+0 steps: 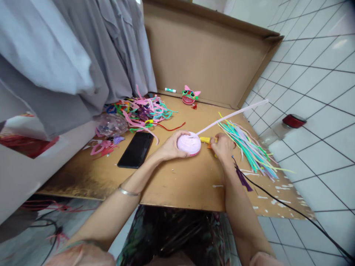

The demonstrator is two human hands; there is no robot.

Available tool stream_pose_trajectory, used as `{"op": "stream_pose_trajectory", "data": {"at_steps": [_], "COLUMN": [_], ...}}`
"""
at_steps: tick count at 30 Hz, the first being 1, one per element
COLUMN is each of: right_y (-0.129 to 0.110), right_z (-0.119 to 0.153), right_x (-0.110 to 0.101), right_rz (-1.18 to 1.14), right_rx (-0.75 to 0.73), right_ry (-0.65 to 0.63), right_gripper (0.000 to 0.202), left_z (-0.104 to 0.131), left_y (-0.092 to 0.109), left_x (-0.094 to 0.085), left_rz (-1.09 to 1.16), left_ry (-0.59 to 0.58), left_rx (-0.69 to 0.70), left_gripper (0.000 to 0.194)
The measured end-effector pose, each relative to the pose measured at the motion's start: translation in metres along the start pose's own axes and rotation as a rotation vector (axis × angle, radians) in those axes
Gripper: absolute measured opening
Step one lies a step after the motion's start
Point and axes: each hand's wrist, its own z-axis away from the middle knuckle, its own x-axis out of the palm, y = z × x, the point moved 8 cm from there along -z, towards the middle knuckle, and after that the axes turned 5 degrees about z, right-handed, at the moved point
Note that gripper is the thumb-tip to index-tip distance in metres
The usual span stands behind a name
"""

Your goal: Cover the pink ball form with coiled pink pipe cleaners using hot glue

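Containers: two noted. One clear bag (112, 124) lies on the left of the table (177, 184), against the tangled heap of coloured strips (151, 111); it has something inside, but the contents cannot be identified. One clear jar (273, 132) with a red lid (294, 120) is at the far right, by the tiled wall (313, 88); its contents cannot be made out.

Hands: two. The left hand (172, 146) has its fingers clamped on the left edge of one pale round coil (189, 143), located above the middle of the table. The right hand (222, 146) has its fingers closed around one yellow tool (205, 140), whose tip points left at the coil, just beside it; whether they touch cannot be told.

Counts: one pale strip (233, 116) extends from the coil toward the far right. One black phone (135, 149) lies left of the left hand. One figure with two pink ears (190, 96) and one small tube (170, 90) are at the far side, by the cardboard panel (205, 55). On the right are one bundle of straight strips (251, 144), too many to count, one purple tassel (243, 179) and one black cable (277, 199).
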Motion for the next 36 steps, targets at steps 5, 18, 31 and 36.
{"op": "stream_pose_trajectory", "data": {"at_steps": [5, 18, 31, 36], "right_y": [0.001, 0.022, 0.068, 0.057], "right_z": [0.012, 0.000, 0.006, 0.006], "right_x": [0.019, 0.036, 0.013, 0.009], "right_rz": [0.148, -0.145, 0.039, 0.035], "right_rx": [0.083, 0.156, 0.447, 0.389], "right_ry": [-0.259, -0.139, 0.117, 0.191], "right_gripper": [0.048, 0.039, 0.036, 0.035], "left_z": [0.001, 0.001, 0.002, 0.003], "left_y": [0.001, 0.004, 0.000, 0.002], "left_x": [0.002, 0.006, 0.011, 0.011], "left_rz": [0.031, 0.009, 0.023, 0.024], "left_ry": [-0.036, -0.045, -0.036, -0.020], "left_rx": [-0.020, 0.008, 0.048, 0.044], "left_gripper": [0.074, 0.070, 0.070, 0.070]}}
